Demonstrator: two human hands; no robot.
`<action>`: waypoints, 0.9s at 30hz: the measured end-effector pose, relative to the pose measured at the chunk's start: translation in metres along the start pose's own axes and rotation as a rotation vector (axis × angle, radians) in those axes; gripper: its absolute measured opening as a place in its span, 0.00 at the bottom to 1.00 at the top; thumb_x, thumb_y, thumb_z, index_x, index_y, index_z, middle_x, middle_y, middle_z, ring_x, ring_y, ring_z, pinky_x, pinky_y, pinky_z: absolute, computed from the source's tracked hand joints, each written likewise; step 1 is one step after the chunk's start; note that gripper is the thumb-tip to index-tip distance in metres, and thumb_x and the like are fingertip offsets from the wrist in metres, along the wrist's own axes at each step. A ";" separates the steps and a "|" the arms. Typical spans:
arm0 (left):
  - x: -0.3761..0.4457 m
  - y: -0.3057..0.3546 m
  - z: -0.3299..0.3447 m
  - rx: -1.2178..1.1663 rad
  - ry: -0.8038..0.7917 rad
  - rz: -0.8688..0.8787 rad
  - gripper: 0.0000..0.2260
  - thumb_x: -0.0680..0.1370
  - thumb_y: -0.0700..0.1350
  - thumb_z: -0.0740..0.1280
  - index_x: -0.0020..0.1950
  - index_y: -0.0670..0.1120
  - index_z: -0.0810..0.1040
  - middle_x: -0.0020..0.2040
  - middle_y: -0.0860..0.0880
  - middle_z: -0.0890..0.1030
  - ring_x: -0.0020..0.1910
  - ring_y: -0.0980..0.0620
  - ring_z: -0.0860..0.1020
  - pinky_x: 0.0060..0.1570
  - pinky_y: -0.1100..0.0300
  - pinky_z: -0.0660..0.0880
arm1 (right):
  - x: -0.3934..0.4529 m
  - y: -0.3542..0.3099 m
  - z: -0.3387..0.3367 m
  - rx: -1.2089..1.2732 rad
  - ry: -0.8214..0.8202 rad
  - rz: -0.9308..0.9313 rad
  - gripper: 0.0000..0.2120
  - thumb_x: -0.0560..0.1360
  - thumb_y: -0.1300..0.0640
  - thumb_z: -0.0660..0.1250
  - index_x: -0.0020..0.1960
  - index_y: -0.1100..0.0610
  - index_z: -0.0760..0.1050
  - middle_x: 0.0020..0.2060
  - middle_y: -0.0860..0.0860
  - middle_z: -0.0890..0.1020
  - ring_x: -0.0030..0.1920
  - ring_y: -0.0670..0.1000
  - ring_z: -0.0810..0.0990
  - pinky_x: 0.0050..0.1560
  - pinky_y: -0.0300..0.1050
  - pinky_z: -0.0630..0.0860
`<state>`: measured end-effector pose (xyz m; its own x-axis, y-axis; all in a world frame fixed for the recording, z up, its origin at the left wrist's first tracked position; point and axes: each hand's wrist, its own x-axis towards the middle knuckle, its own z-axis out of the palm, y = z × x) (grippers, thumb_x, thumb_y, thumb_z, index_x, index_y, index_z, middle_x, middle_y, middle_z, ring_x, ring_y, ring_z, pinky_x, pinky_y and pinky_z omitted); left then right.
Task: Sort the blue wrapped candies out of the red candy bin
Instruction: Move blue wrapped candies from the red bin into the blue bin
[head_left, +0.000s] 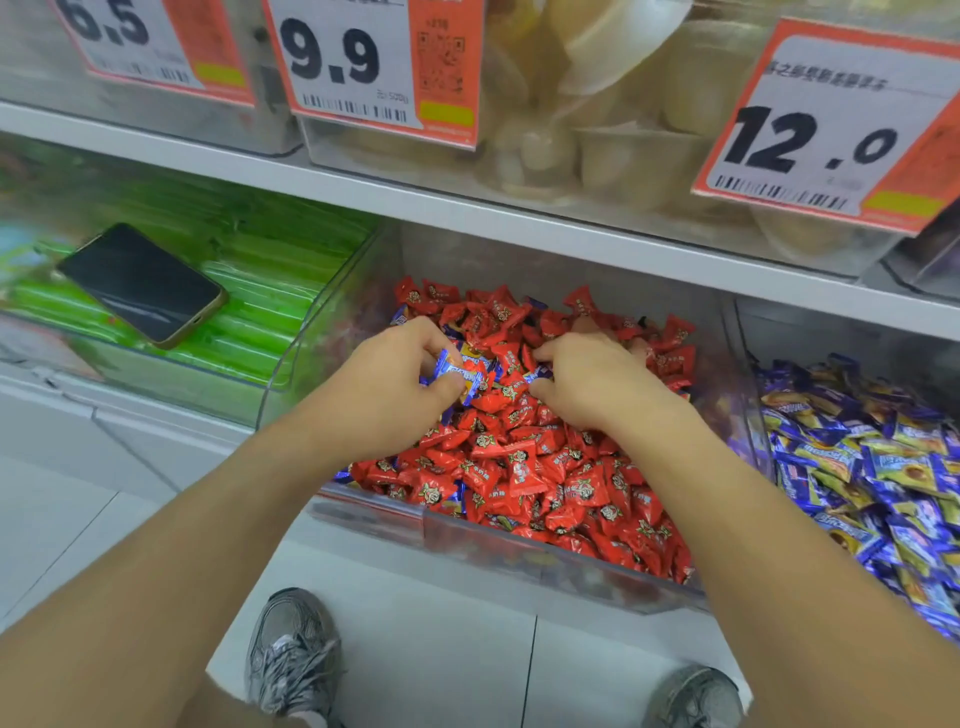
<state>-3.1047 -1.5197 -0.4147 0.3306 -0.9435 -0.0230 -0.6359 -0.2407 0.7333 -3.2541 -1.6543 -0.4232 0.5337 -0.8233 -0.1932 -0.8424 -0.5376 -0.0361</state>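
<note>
A clear plastic bin (467, 540) in the middle of the shelf is heaped with red wrapped candies (524, 467). My left hand (395, 384) is over the bin's back left and grips a few blue wrapped candies (457, 371) between thumb and curled fingers. My right hand (587, 379) lies on the red pile beside it, its thumb and forefinger pinching another blue wrapped candy (537, 373). A few more blue wrappers peek out at the pile's edges, such as a stray blue candy (400, 316) at the back left.
To the right stands a bin of blue and yellow wrapped candies (857, 467). On the left, a black phone (140, 283) lies on a bin of green packets (260, 275). Price tags (363, 62) hang from the upper shelf. My shoes (291, 654) stand on the tiled floor below.
</note>
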 end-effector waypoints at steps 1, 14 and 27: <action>-0.001 -0.002 0.000 0.018 0.002 0.005 0.04 0.78 0.48 0.67 0.50 0.51 0.74 0.43 0.54 0.82 0.39 0.53 0.81 0.42 0.55 0.77 | 0.004 -0.001 0.003 0.010 0.041 0.020 0.15 0.76 0.49 0.68 0.63 0.49 0.78 0.64 0.52 0.75 0.64 0.57 0.72 0.70 0.64 0.57; -0.017 -0.026 -0.012 -0.100 0.086 -0.032 0.04 0.76 0.45 0.68 0.48 0.52 0.75 0.34 0.53 0.78 0.23 0.60 0.72 0.25 0.68 0.65 | -0.014 -0.014 -0.025 0.418 0.372 -0.174 0.07 0.74 0.49 0.73 0.51 0.48 0.83 0.43 0.43 0.82 0.43 0.46 0.79 0.45 0.40 0.71; -0.016 -0.028 -0.001 -0.120 0.053 -0.077 0.03 0.77 0.44 0.65 0.44 0.52 0.74 0.18 0.59 0.71 0.18 0.58 0.67 0.19 0.70 0.61 | 0.061 -0.034 -0.019 -0.172 -0.095 -0.489 0.22 0.74 0.61 0.69 0.67 0.50 0.76 0.63 0.53 0.69 0.61 0.56 0.74 0.59 0.42 0.70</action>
<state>-3.0913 -1.4978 -0.4337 0.4135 -0.9092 -0.0487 -0.5206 -0.2800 0.8065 -3.1920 -1.6897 -0.4156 0.8460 -0.4526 -0.2818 -0.4677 -0.8837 0.0153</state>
